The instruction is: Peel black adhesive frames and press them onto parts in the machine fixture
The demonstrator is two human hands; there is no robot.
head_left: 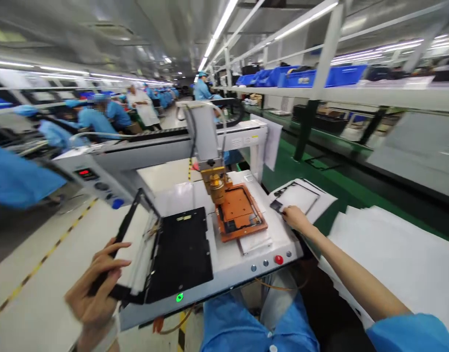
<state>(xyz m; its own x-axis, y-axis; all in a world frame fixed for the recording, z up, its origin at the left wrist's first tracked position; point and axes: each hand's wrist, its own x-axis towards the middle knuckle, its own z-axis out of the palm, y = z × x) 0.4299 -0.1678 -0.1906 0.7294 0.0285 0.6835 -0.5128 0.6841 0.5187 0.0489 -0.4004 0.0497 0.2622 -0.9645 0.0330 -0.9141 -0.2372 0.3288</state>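
My left hand is closed around the side of a thin black rectangular frame, which it holds tilted up at the left end of the machine bed. Against this frame lies a flat black plate. Over on the right, the fingertips of my right hand pinch the dark corner of a second thin black frame, which lies on white paper sheets. Between my hands, an orange fixture carries another black frame piece under the machine's brass-coloured head.
The white gantry machine spans the bench, with a red button on its front edge. A thick stack of white sheets lies at my right. Co-workers in blue sit at the left; blue bins stand on a shelf.
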